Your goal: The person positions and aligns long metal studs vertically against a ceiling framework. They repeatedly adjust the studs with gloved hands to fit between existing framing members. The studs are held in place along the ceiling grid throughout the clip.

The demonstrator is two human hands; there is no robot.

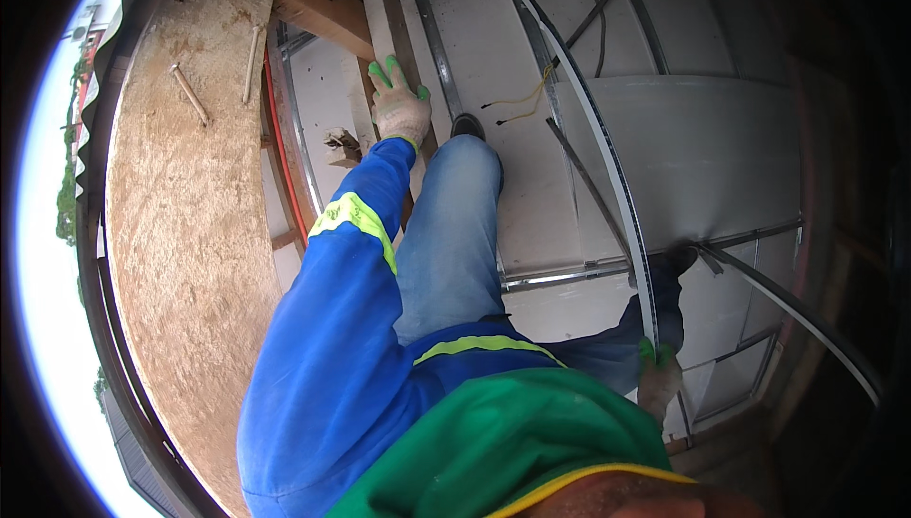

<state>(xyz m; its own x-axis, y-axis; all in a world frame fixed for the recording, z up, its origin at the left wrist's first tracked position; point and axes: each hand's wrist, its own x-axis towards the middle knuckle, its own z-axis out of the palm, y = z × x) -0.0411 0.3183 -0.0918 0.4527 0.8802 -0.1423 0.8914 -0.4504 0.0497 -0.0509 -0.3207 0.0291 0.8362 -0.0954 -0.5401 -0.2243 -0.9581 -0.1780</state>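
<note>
My left hand point(400, 108), in a pale work glove with green fingertips, lies with fingers spread on a wooden beam point(383, 29) in the upper middle. At the lower right, my right hand point(658, 383), also gloved, is closed around the near end of a long, thin metal profile point(622, 186). From there the profile curves up and away to the top of the view. My left leg point(446, 224) in jeans stretches forward beside the left arm, its dark shoe point(467, 126) on the metal framing. The right foot point(678, 257) is out to the right.
White panels point(531, 205) with metal studs point(560, 277) lie below me. Yellow wires point(531, 99) stick up there. Another metal profile point(807, 314) slants at right. A rough particle board point(190, 233) and an orange-red cable point(275, 120) run along the left, near a corrugated edge point(85, 148).
</note>
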